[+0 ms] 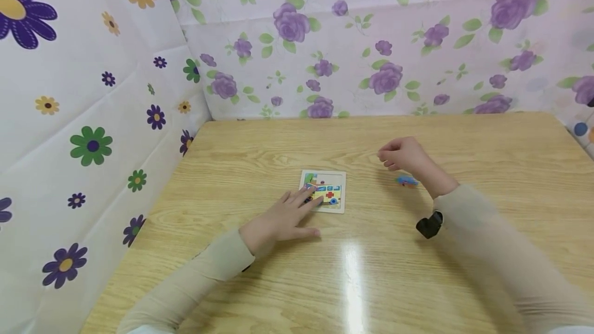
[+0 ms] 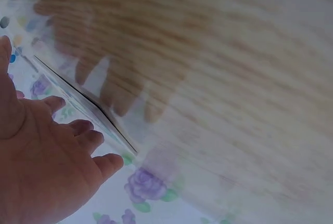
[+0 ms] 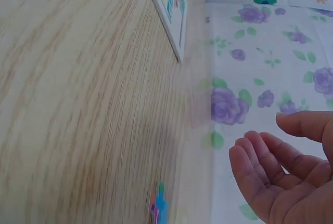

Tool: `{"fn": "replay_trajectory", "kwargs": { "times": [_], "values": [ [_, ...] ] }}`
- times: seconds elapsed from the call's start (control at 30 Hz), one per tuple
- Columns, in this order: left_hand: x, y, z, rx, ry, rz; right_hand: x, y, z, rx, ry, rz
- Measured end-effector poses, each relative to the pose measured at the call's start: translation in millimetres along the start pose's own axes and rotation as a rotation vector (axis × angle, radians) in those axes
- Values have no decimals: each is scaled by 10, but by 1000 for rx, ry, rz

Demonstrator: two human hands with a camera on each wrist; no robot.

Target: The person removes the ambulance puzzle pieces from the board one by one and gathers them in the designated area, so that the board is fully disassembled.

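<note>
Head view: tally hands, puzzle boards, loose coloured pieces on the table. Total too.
Hands: 2 (left hand, right hand)
Puzzle board: 1
Loose coloured piece: at least 1, can't tell if several overlap
Total: at least 4

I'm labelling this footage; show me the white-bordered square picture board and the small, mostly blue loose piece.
White-bordered square picture board (image 1: 330,195): head view, on its printed red cross.
Small, mostly blue loose piece (image 1: 408,180): head view, on its blue middle.

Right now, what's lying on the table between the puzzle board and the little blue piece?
Only bare wooden tabletop: no object lies between the puzzle board and the blue piece, as the head view shows.
</note>
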State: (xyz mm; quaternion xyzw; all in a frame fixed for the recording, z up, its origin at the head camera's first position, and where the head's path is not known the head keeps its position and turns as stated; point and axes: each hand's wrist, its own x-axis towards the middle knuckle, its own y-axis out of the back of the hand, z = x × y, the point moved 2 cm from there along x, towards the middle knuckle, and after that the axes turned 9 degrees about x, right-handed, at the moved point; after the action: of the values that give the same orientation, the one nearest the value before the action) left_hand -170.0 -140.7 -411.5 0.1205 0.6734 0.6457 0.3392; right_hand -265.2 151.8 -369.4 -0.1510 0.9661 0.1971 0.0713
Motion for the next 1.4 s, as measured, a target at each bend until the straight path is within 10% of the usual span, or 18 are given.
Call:
{"fn": "replay_trajectory", "kwargs": {
  "times": [1.4],
  "values": [
    [24,-32,-28,1,77,-67,295,-1047,-110,406,-151,-130]
  ]
}}
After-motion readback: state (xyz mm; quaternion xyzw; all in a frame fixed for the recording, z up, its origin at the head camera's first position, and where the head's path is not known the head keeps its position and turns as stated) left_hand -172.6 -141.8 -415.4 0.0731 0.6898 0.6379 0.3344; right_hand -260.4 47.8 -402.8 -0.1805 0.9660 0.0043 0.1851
